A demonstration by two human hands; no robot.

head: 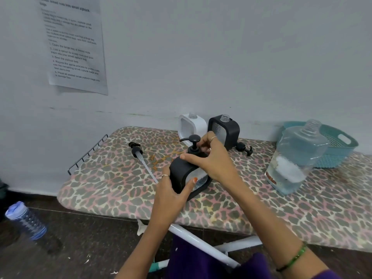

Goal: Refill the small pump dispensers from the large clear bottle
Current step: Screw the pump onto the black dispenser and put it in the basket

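Leopard-print fabric covers the ironing board [221, 210], which carries everything in the task. Near the middle of the board stands a black pump dispenser [186, 179], tilted slightly toward the person. The left hand [171, 195] wraps around its lower front side, thumb laid across the clear panel, holding the body firmly. The right hand [211, 160] reaches over the top and closes its fingers around the black pump head [194, 144] seated in the dispenser's neck.

Along the far edge of the board, against the wall, stand two more dispensers with open necks and no pumps: a white dispenser [192, 127] and, just beside it on the right, a second black dispenser [226, 130]. One loose pump with a long clear tube [141, 158] lies toward the board's left end, near the wire rack [86, 156] at that end. Another loose pump [244, 148] lies at the foot of the second black dispenser.

Toward the right end of the board sits the large clear bottle [296, 158], uncapped, with liquid filling only its lower part. Behind it, at the far right edge, rests a teal basket [340, 147].

On the floor to the left stands a blue water bottle [26, 220], and a printed sheet [73, 43] hangs on the wall.
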